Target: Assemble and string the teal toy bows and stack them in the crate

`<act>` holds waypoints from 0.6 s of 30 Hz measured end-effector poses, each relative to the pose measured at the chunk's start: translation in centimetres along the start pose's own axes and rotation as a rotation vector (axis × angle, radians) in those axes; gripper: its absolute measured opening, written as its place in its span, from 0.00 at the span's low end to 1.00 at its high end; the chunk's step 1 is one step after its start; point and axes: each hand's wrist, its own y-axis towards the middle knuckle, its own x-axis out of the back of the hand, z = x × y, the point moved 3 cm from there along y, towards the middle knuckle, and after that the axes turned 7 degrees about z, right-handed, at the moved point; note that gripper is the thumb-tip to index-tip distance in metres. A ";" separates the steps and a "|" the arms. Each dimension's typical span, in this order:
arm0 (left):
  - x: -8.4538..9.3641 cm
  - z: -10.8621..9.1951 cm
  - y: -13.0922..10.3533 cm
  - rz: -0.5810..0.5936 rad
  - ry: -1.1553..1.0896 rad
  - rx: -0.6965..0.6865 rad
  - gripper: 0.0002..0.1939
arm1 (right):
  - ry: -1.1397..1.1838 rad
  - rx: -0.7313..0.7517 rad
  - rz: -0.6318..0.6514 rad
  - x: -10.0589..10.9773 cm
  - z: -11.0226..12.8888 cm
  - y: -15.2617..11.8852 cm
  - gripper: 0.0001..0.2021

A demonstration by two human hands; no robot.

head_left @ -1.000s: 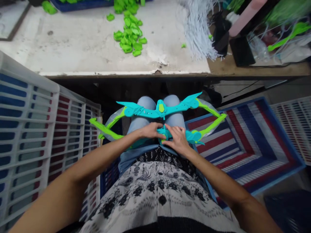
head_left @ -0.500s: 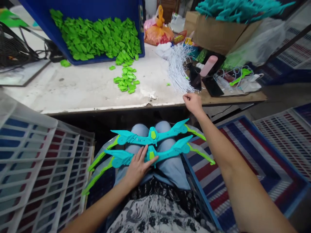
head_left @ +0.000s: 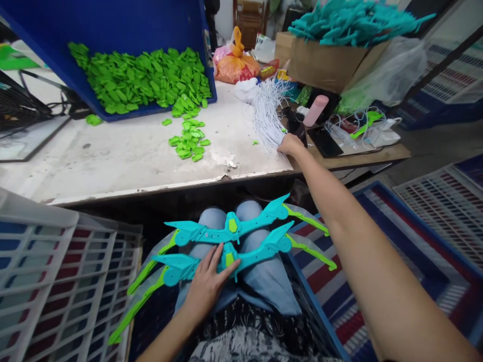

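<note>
Two turquoise toy bows with lime-green limbs lie across my lap, the farther bow [head_left: 252, 223] just beyond the nearer bow [head_left: 256, 255]. My left hand [head_left: 207, 279] rests on the nearer bow, fingers stretched out and thumb apart beside its green centre piece. At the table's front edge, my right hand [head_left: 291, 145] is closed at the near ends of a bundle of thin white strings [head_left: 267, 113]. Its fingertips are partly hidden among the strings.
A tilted blue bin [head_left: 151, 113] of green leaf-shaped pieces [head_left: 139, 78] stands on the table [head_left: 132, 156], with loose green pieces [head_left: 188, 141] before it. At the right are a phone [head_left: 324, 142], a pink bottle [head_left: 316, 110] and a cardboard box [head_left: 324, 63] of turquoise parts. Crates [head_left: 75, 271] flank me.
My right hand has moved from the table edge onto the string ends. The view has shifted slightly, and my left hand stays on the nearer bow.
</note>
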 end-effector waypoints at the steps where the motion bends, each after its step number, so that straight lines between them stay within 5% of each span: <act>1: 0.1 0.0 0.0 -0.002 0.004 -0.001 0.30 | 0.017 0.010 0.020 0.2 -0.1 0.1 0.19; 6: 0.3 0.8 -0.6 -0.021 0.065 0.005 0.32 | 0.087 0.042 0.100 1.6 -1.1 -0.1 0.07; 12: 0.9 0.9 -1.0 0.010 0.026 -0.032 0.34 | 0.267 0.093 0.321 1.6 -2.6 -1.9 0.06; 18: 3.9 0.5 -0.4 -0.054 -0.102 -0.067 0.25 | 0.579 0.177 0.668 -1.0 -7.4 -8.6 0.10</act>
